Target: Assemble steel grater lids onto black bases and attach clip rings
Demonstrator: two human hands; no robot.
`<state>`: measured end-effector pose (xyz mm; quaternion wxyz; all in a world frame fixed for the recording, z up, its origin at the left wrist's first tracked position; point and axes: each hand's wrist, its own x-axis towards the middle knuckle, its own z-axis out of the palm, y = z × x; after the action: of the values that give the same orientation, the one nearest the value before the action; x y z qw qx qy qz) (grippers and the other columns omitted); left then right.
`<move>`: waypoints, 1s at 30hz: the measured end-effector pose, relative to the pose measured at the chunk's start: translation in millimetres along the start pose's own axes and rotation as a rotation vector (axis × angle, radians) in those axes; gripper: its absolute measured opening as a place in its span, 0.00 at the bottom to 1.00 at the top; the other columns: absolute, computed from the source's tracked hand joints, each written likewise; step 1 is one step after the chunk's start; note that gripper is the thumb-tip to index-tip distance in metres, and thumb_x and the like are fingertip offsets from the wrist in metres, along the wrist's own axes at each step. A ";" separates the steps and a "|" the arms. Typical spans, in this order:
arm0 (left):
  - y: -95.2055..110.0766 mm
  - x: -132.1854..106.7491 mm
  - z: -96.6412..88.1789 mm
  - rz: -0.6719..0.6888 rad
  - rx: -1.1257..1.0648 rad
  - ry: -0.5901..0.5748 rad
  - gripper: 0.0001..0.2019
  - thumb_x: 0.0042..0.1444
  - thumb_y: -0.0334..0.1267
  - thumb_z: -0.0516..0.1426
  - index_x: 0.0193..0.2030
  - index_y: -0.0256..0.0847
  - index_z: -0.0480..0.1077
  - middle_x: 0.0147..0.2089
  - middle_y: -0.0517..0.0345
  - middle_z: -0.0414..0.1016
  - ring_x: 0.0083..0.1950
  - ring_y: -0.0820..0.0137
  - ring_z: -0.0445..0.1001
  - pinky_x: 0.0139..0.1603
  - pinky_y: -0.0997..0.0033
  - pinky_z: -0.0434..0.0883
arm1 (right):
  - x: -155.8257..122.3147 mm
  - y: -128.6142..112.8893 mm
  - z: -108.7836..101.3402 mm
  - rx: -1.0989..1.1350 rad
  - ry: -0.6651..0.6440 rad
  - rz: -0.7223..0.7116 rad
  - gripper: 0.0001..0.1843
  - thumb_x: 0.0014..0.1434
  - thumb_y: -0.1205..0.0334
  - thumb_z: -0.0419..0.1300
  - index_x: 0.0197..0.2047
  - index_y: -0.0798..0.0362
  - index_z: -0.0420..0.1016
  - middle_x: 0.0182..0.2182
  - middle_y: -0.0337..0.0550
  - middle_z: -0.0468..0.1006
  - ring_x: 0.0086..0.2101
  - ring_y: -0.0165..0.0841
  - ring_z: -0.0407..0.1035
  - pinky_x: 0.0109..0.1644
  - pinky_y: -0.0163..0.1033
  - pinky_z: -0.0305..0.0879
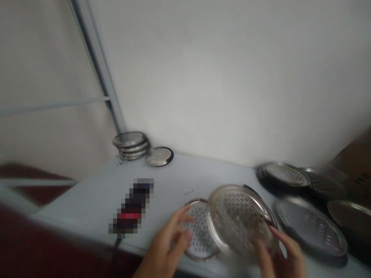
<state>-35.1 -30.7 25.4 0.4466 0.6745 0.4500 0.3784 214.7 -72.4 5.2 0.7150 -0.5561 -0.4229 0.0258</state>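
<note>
My right hand (pixel 281 258) grips the rim of a large perforated steel disc (pixel 240 220), which is tilted up off the table and slightly blurred. My left hand (pixel 165 247) has its curved fingers at the edge of a smaller perforated steel disc (pixel 199 231). The large disc partly covers that smaller one. I cannot tell whether my left hand grips it or only touches it.
Perforated discs lie on the white table (pixel 87 204): a stack (pixel 130 144) and a single one (pixel 159 156) at the back, several more (pixel 310 227) at right. A pixelated dark object (pixel 131 204) with a cord and a small wire clip (pixel 189 192) lie nearby.
</note>
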 end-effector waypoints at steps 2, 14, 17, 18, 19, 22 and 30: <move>-0.2 8.4 -5.0 -0.073 -0.156 -0.048 0.28 0.70 0.57 0.49 0.68 0.43 0.64 0.55 0.46 0.80 0.41 0.64 0.81 0.44 0.64 0.80 | 0.3 4.8 3.9 0.017 -0.087 -0.219 0.11 0.56 0.67 0.68 0.44 0.49 0.78 0.41 0.46 0.78 0.38 0.37 0.78 0.36 0.39 0.78; -11.7 25.6 -24.0 0.097 0.098 -0.016 0.42 0.54 0.66 0.62 0.68 0.42 0.65 0.72 0.41 0.64 0.71 0.50 0.65 0.72 0.48 0.61 | 0.7 21.6 26.3 -0.293 -0.695 -0.755 0.25 0.65 0.72 0.55 0.61 0.44 0.75 0.51 0.47 0.83 0.55 0.46 0.75 0.53 0.53 0.78; -33.2 16.7 -19.2 0.165 0.335 -0.048 0.46 0.49 0.67 0.65 0.70 0.46 0.64 0.74 0.41 0.61 0.72 0.48 0.63 0.72 0.47 0.61 | -5.3 38.5 18.2 -0.383 -0.712 -0.633 0.29 0.63 0.72 0.54 0.64 0.43 0.73 0.58 0.48 0.78 0.59 0.49 0.71 0.53 0.53 0.78; -41.2 14.7 -18.2 0.196 0.398 -0.055 0.46 0.49 0.67 0.65 0.71 0.47 0.63 0.74 0.41 0.61 0.72 0.49 0.63 0.71 0.46 0.63 | -6.7 42.4 14.4 -0.382 -0.734 -0.572 0.30 0.62 0.72 0.54 0.66 0.43 0.71 0.60 0.49 0.76 0.60 0.48 0.70 0.54 0.52 0.78; -48.8 13.3 -17.5 0.225 0.459 -0.055 0.46 0.49 0.67 0.64 0.71 0.47 0.62 0.73 0.42 0.63 0.71 0.49 0.64 0.70 0.47 0.64 | -7.6 45.0 10.5 -0.369 -0.765 -0.495 0.32 0.62 0.72 0.53 0.67 0.44 0.70 0.62 0.49 0.74 0.61 0.47 0.70 0.57 0.51 0.77; -65.9 11.0 -16.5 0.307 0.618 -0.051 0.45 0.50 0.67 0.63 0.71 0.48 0.62 0.70 0.42 0.67 0.69 0.49 0.68 0.67 0.47 0.69 | -7.2 47.6 0.1 -0.285 -0.902 -0.237 0.34 0.62 0.74 0.51 0.69 0.48 0.67 0.67 0.49 0.68 0.64 0.41 0.67 0.65 0.47 0.69; -66.5 6.1 -8.7 0.447 0.732 -0.018 0.50 0.46 0.70 0.63 0.73 0.50 0.59 0.71 0.40 0.65 0.66 0.48 0.71 0.62 0.49 0.74 | -10.0 52.0 -6.6 -0.236 -1.016 -0.031 0.36 0.61 0.68 0.59 0.72 0.48 0.62 0.72 0.50 0.58 0.69 0.46 0.55 0.70 0.55 0.58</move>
<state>-59.0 -9.7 -33.9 0.0886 0.8728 0.3933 0.2751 235.0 -62.7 -43.2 0.3523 -0.5438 -0.7249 0.2341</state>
